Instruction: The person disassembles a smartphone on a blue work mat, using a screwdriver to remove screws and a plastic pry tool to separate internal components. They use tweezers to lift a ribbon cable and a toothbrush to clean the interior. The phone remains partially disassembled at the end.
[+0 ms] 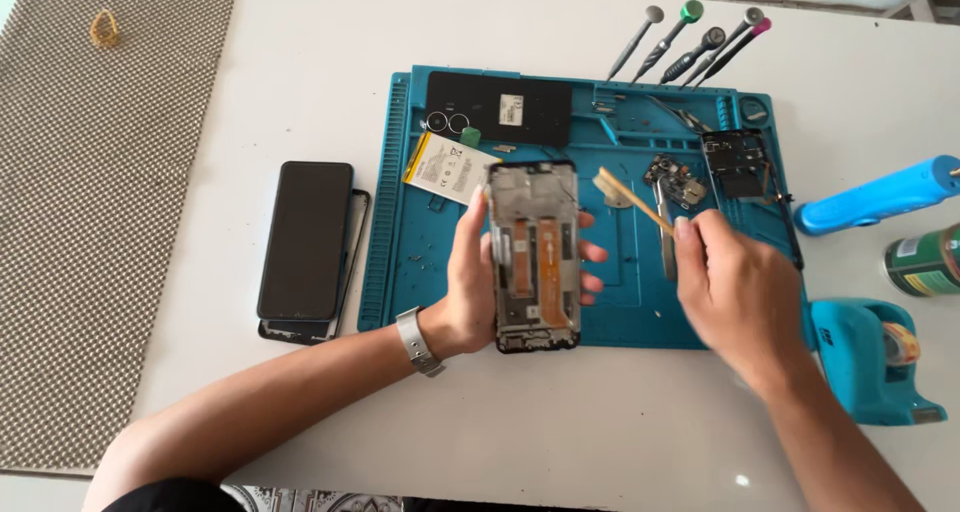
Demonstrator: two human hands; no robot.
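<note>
Teal silicone repair mat [420,272] on a white counter [560,422], centre of scene. The left hand [465,292] holds an opened phone frame [535,257] upright above the mat's near edge, fingers wrapped around its long sides, thumb on the left rim and fingertips showing on the right. The frame looks light and stiff but fragile: orange flex cables lie exposed down its middle, so the bare metal edges are judged the safe place to hold. The right hand [735,292] pinches a slim wooden-handled brush [635,202], fingers closed on its near end, bristle end pointing far-left toward the frame.

The mat's far tray sections hold a black back cover [500,107], a yellow-and-white battery [450,167], a small circuit board [675,182] and a black inner frame [735,162] (tiny screws, if present, are too small to tell). Screwdrivers [690,42] lie fanned beyond the mat's far edge.
</note>
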